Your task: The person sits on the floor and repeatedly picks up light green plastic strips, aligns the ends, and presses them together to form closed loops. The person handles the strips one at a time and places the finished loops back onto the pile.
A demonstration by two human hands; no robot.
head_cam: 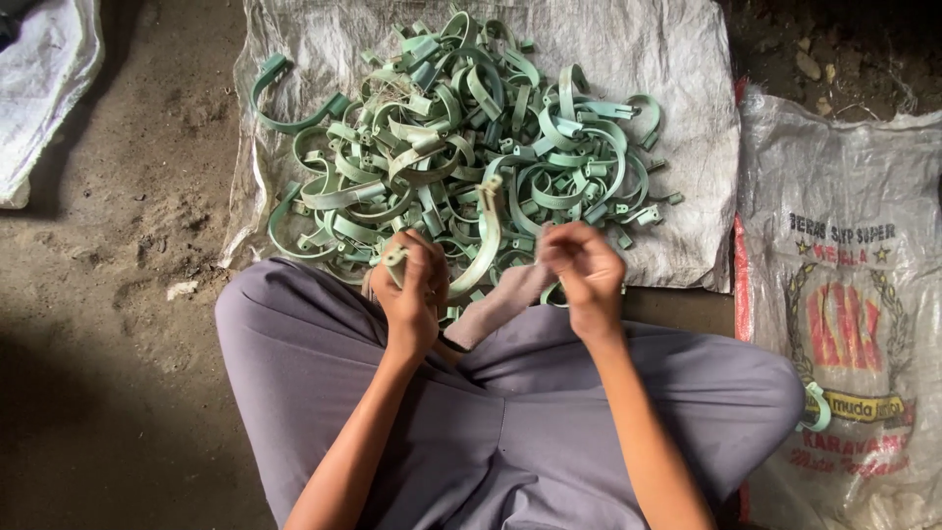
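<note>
**Green clamp held over the pile**

A person sits cross-legged on a dirt floor, seen from above, in grey trousers. The left hand is closed in a grip around one end of a curved, pale green plastic clamp, which arcs up and to the right from the fist, its far end standing above the heap. The right hand is held just beside it, fingers curled inward; whether its grip pinches anything cannot be told, since the fingertips hide what lies between them. A socked foot shows between the two wrists, below the held clamp.

Directly ahead of the knees lies a heap of similar green clamps, tangled together on a flattened white woven sack spread on the floor. One larger clamp sits at the left edge of the heap, apart from the rest. To the right, a second printed woven sack lies beside the right knee, and a single green clamp rests on it against the trouser leg. Another pale sack shows at the upper left corner.
</note>
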